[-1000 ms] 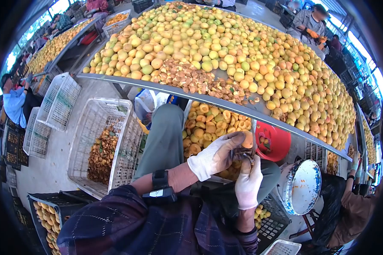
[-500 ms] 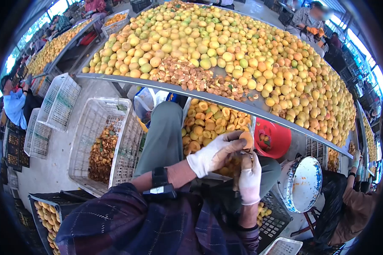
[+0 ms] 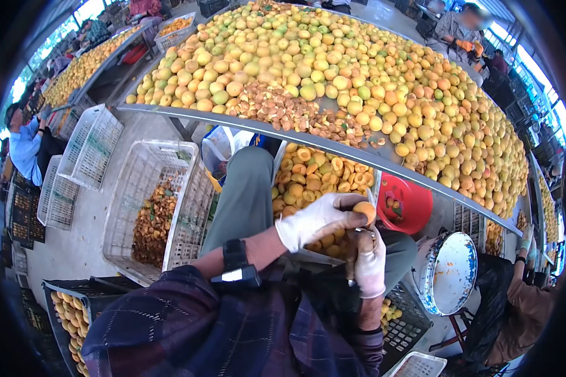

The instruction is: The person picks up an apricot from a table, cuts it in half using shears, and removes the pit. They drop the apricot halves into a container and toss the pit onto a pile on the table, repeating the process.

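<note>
Between the fingers and thumb of my white-gloved left hand [image 3: 326, 218] is an orange-yellow fruit [image 3: 364, 212]. Just to its right and below, my gloved right hand [image 3: 367, 254] is closed around a small tool [image 3: 371, 196], whose thin pale blade rises beside the fruit. Much of the tool is hidden by the fingers. Both hands are above a crate of halved fruit [image 3: 321, 173] between my knees. Beyond it, a metal-edged table [image 3: 264, 130] bears a large heap of whole fruit [image 3: 283, 56] and a pile of brown pits [image 3: 277, 107].
A white crate [image 3: 192, 217] with brown scraps stands at left. Right of my knees are a red basin [image 3: 415, 204] and a paint-stained bucket [image 3: 449, 273]. A black crate of fruit [image 3: 82, 314] is at lower left. Other people sit at both sides and behind the table.
The fruit in my left hand has turned and shows a rounder side. The blade now stands visible beside it, and my right hand has dropped slightly.
</note>
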The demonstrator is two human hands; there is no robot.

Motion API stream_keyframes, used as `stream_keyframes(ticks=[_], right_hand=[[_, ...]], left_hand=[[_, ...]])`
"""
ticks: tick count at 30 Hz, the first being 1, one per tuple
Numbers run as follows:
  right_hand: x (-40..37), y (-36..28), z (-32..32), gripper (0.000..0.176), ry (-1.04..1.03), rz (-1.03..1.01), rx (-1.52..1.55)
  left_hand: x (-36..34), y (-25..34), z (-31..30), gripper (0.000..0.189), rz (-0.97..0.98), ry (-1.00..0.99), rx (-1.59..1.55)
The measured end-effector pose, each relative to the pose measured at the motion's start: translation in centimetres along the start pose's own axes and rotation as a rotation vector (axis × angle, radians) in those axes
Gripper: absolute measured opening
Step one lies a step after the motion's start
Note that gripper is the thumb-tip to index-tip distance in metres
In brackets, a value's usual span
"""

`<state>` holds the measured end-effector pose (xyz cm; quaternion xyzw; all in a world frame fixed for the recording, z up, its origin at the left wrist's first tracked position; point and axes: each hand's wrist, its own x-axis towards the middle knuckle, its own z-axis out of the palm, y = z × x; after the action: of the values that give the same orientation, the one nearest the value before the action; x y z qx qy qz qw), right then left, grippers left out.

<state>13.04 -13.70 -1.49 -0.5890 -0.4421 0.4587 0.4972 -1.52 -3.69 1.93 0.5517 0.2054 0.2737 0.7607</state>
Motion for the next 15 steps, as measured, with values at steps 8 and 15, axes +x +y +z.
stream_keyframes(ticks=[8, 15], right_hand=[[-0.6, -1.6, -0.4, 0.055, -0.023, 0.002, 0.019], [-0.4, -1.0, -0.3, 0.050, -0.061, 0.087, 0.089]], left_hand=[[0.6, -1.3, -0.8, 0.054, 0.073, -0.110, -0.024], [0.3, -1.0, 0.5, 0.042, 0.079, -0.032, -0.152]])
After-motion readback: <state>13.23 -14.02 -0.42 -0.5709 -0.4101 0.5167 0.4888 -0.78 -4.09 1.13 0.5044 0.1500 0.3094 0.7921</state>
